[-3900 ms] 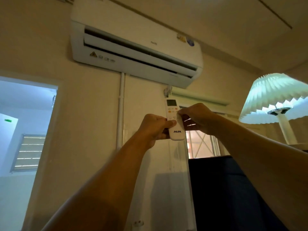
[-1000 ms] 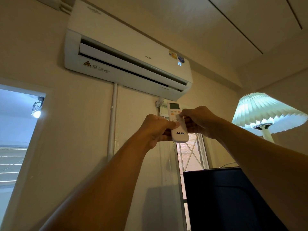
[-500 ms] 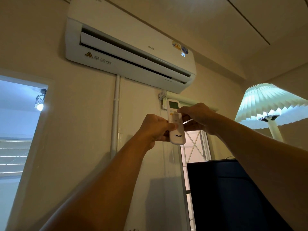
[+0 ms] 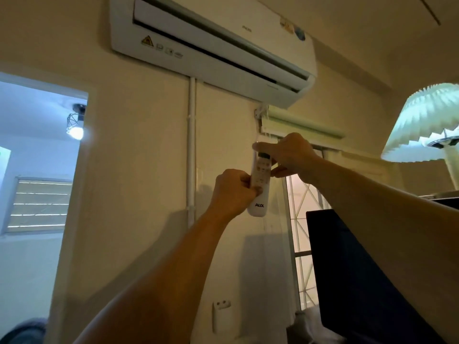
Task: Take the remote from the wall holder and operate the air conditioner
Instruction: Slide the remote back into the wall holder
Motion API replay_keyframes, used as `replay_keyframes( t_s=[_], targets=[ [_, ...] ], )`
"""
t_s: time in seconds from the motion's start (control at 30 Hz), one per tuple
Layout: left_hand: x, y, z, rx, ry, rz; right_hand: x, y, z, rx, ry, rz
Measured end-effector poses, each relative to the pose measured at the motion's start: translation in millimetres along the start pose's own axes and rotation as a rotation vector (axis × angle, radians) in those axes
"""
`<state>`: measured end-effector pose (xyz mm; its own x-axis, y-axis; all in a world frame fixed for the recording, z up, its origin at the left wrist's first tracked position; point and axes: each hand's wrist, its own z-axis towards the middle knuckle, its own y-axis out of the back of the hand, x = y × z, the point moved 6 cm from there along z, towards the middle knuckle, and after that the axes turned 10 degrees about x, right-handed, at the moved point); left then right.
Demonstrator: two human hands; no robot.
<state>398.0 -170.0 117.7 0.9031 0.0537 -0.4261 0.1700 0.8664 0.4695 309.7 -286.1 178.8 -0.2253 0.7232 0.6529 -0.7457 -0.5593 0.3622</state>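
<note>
Mid-frame, the remote (image 4: 259, 184) is out of the wall holder (image 4: 221, 316), gripped by left hand (image 4: 233, 192) and right hand (image 4: 288, 155), apparently pressing buttons under the air conditioner (image 4: 213, 48).

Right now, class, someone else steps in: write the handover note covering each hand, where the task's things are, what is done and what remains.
Left hand: gripping the lower half of the remote, held upright.
Right hand: over the remote's top, fingers across the display end.
Air conditioner: on the wall above, louver open.
Wall holder: low on the wall, empty.
Done: remote taken out.
Left: finish setting; whether a button is being pressed cannot be told.
</note>
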Motion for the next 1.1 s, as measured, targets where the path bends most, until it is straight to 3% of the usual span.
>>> replay_keyframes(
  t_s=[0.23, 0.93, 1.1],
  targets=[
    [46.6, 2.8, -22.5, -0.014, 0.007, 0.084, -5.1, -47.7, -11.3, -0.025, -0.024, -0.066],
    [205.1, -71.0, -71.7, 0.215, 0.504, 0.296, -151.5, -182.5, 0.7, 0.147, -0.039, -0.176],
    [226.1, -91.2, -82.3, 0.160, 0.542, 0.309, -182.7, -197.8, 6.8, 0.145, -0.009, -0.181]
  ],
)
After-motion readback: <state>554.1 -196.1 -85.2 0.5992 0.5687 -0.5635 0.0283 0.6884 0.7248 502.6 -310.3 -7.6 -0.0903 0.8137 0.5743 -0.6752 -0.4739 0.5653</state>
